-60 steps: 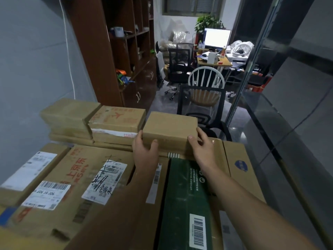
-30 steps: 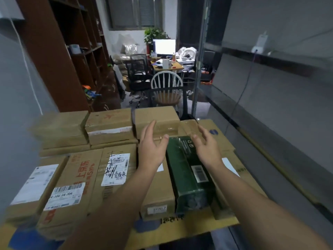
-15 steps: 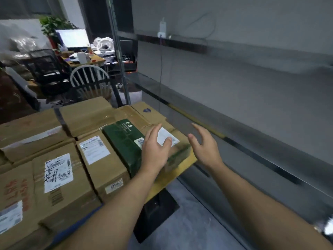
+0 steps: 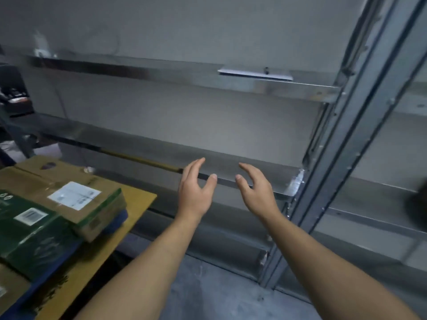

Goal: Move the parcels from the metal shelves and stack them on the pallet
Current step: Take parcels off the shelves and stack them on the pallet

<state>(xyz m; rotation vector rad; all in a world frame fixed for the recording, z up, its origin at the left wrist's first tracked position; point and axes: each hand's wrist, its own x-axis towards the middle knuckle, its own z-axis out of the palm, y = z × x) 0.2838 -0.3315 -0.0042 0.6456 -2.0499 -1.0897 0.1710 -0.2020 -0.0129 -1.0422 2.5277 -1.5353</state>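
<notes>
- left hand [image 4: 195,192]: open, fingers straight and a little spread, thumb out, palm facing 3 o'clock. Holds nothing.
- right hand [image 4: 256,192]: open, fingers loosely curved, thumb pointing at the left hand. Holds nothing.
- The hands are level, palms facing each other, with a gap between the thumbs. The bare forearms come in from 6 o'clock.
- Both hands hang in front of the middle shelf [image 4: 150,148] lip. Whether they touch it, cannot tell.
- upper shelf [image 4: 161,72] is at 12 o'clock of the hands. A flat pale item [image 4: 254,74] lies on it at 1 o'clock. Parcel or not, cannot tell.
- post [image 4: 332,158] is at 3 o'clock of the hands, leaning across the view from 6 to 1 o'clock. More shelving lies past it, blurred.
- parcels [image 4: 92,218] are at 9 o'clock of the hands, well apart from them and off the shelves.
- brown box [image 4: 76,197] has a white label on top. green box [image 4: 34,239] touches it on its 8 o'clock side and has a barcode label on top.
- rear box [image 4: 44,169] lies behind those two, at 11 o'clock of the brown box.
- The stack sits on a yellow board [image 4: 136,204], whose corner is near the shelving. A blue layer [image 4: 115,224] shows between the brown box and the board.
- floor [image 4: 219,296]: grey, at 6 o'clock, under the forearms.
</notes>
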